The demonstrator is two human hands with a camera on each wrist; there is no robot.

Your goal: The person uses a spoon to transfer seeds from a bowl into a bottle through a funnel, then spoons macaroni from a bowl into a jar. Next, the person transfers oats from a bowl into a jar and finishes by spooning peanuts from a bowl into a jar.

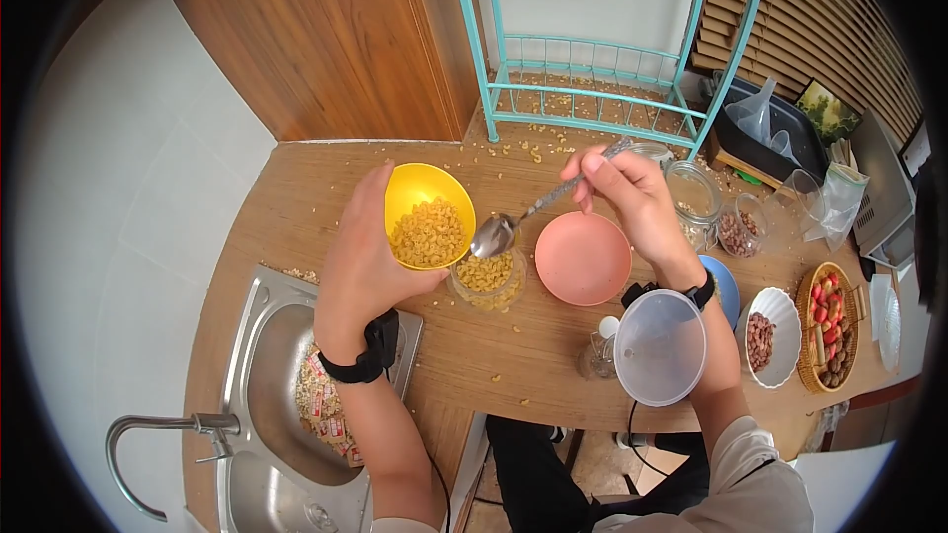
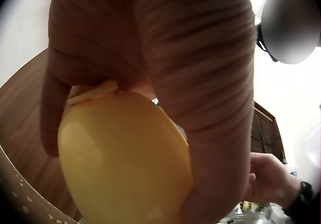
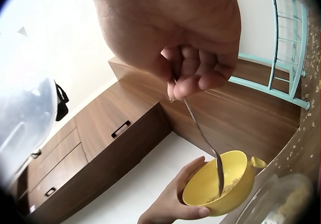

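My left hand (image 1: 360, 266) grips a yellow bowl (image 1: 407, 188) around its side, fingers behind and thumb at the near rim. Small elbow macaroni (image 1: 430, 233) lies in the bowl, which tilts toward a clear jar (image 1: 491, 298) with more macaroni in it. Between the fingers and thumb of my right hand (image 1: 640, 202) is the handle of a metal spoon (image 1: 494, 235), its head by the bowl's rim and over the jar. In the right wrist view the spoon overlaps the inside of the bowl (image 3: 241, 184). The bowl's outside (image 2: 125, 159) fills much of the left wrist view.
A pink bowl (image 1: 583, 259) sits right of the jar. Beneath my right forearm are a clear plastic lid (image 1: 660, 347) and a blue plate (image 1: 723, 288). Several jars, a white bowl (image 1: 785, 321) and a basket (image 1: 808, 370) stand rightward. A sink (image 1: 267, 345) is at left, a turquoise rack (image 1: 592, 118) behind.
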